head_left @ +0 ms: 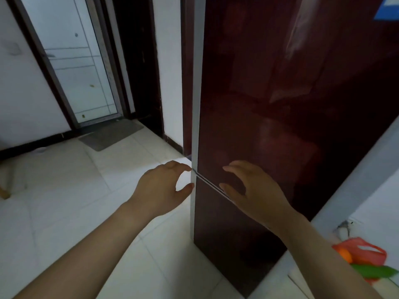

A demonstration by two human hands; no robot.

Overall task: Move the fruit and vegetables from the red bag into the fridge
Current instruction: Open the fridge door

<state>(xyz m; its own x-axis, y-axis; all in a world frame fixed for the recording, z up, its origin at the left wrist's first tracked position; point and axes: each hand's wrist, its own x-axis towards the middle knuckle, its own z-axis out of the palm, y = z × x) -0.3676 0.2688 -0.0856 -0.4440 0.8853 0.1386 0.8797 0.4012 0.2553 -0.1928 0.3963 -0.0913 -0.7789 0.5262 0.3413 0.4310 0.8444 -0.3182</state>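
Observation:
A tall dark red fridge [269, 104] stands in front of me with both doors closed; a thin seam splits the upper door from the lower one. My left hand [164, 186] is open at the fridge's silver left edge, fingertips at the seam. My right hand [254, 190] is open too, fingers spread just in front of the door at the seam. The red bag [364, 250] lies on the floor at the lower right, with an orange fruit [345, 255] and a green vegetable [373, 271] showing at it.
Pale floor tiles [75, 201] stretch to the left. A grey mat [111, 134] lies before a glass door [77, 61] at the back. A white wall [356, 180] runs along the fridge's right side. A wooden leg [4, 190] shows at the far left.

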